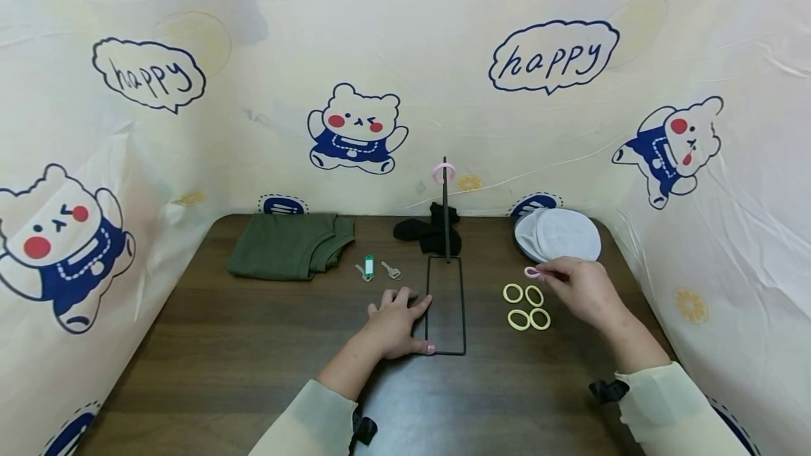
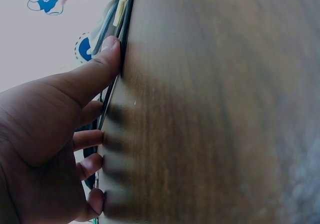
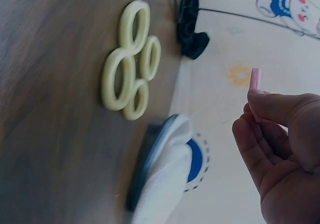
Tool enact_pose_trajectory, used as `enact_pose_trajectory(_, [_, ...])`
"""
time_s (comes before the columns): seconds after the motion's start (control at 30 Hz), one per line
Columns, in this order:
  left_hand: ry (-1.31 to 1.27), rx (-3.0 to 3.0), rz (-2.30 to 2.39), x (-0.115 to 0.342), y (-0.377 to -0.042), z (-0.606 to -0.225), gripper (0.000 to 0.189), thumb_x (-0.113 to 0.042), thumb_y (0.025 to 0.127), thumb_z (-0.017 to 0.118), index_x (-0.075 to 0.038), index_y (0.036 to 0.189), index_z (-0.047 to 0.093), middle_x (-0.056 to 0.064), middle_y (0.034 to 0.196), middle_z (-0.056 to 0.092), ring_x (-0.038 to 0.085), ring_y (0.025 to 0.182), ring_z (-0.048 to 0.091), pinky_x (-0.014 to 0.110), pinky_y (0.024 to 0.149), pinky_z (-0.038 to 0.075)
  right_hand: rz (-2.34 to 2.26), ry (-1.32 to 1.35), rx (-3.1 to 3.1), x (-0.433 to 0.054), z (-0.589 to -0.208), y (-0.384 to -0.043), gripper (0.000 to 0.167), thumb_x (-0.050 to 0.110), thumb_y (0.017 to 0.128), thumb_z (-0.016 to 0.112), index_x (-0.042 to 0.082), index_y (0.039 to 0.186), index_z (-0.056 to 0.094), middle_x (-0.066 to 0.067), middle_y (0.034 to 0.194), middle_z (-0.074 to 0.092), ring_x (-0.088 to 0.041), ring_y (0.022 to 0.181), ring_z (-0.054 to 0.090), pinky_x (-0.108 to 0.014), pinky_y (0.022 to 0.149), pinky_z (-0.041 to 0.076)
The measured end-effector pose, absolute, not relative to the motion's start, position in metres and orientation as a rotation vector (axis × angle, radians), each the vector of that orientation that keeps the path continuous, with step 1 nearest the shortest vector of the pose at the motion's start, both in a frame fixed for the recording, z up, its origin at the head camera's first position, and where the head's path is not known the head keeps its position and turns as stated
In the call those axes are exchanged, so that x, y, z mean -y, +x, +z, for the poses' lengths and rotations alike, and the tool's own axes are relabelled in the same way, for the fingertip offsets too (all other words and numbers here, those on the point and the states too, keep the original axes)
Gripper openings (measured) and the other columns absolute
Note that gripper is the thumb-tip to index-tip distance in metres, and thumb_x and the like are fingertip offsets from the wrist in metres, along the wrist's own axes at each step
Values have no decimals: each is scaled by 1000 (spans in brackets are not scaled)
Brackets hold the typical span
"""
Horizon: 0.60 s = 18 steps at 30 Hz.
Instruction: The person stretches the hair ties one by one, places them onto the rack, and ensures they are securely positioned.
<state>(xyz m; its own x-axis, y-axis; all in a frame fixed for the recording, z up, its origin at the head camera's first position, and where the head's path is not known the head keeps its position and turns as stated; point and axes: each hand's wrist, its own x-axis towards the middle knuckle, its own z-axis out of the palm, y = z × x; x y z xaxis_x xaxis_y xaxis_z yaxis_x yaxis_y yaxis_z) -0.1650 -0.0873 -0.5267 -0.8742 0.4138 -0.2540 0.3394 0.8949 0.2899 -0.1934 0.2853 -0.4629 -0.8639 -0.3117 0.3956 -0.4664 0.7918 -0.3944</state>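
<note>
My right hand point(image 1: 584, 290) pinches a small pink ring point(image 1: 532, 272) between thumb and fingertips, raised off the table. The right wrist view shows this pink ring point(image 3: 255, 79) edge-on. Several pale yellow rings point(image 1: 519, 320) lie grouped on the table to the left of that hand. My left hand point(image 1: 395, 326) rests spread at the left side of a black wire stand point(image 1: 464, 308), its thumb touching the near corner of the base. In the left wrist view, the thumb point(image 2: 102, 66) lies against the black wire. Another pink ring point(image 1: 451, 173) hangs near the top of the upright rod point(image 1: 445, 217).
Folded dark green cloth point(image 1: 279, 248) lies at the back left. A key with a green tag point(image 1: 369, 265) and a second key point(image 1: 392, 271) are near it. Black socks point(image 1: 418, 231) sit behind the stand. White cloth point(image 1: 567, 231) fills a dark-rimmed dish at the back right.
</note>
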Motion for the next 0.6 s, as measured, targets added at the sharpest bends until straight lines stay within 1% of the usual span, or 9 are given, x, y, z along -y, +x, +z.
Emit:
enact_pose_trajectory(0.07, [563,-2752,342,87,-165,-527,101,-72,82,73,-33,164,31,5,163,30,38,142,29,58,92,35,710,616,2623,-280,-459,-192,15,3,84,85,10,97,83,-4,95,79,-24,87,74,-47,77,56])
enact_pose_trajectory(0.13, [565,-2752,341,87,-164,-527,100,-72,82,73,-33,164,31,5,164,30,38,142,29,58,92,35,708,642,2579,-275,-454,-190,16,3,82,87,11,96,83,-2,94,79,-21,86,74,-42,76,57])
enact_pose_trajectory(0.2, [568,-2750,343,88,-164,-526,100,-72,82,72,-33,165,31,5,164,30,39,142,29,59,92,34,721,662,2539,-269,-449,-188,17,3,81,87,11,96,83,0,95,79,-19,86,74,-30,76,56])
enact_pose_trajectory(0.27, [569,-2744,349,88,-164,-526,99,-71,83,72,-33,165,31,5,164,30,39,143,28,59,92,34,737,683,2510,-264,-442,-186,18,3,81,88,12,96,83,1,95,79,-17,85,74,-18,77,52])
enact_pose_trajectory(0.37, [561,-2734,367,88,-164,-524,98,-69,84,73,-32,165,31,5,164,29,39,143,28,59,92,34,784,721,2466,-255,-433,-183,21,-1,80,87,12,97,83,2,96,78,-16,85,73,-6,79,46])
enact_pose_trajectory(0.6, [548,-2722,374,88,-165,-523,98,-67,84,74,-32,165,31,5,164,29,40,144,27,60,93,34,862,803,2388,-232,-411,-172,29,-7,78,87,9,101,82,0,99,78,-17,88,73,-7,81,47])
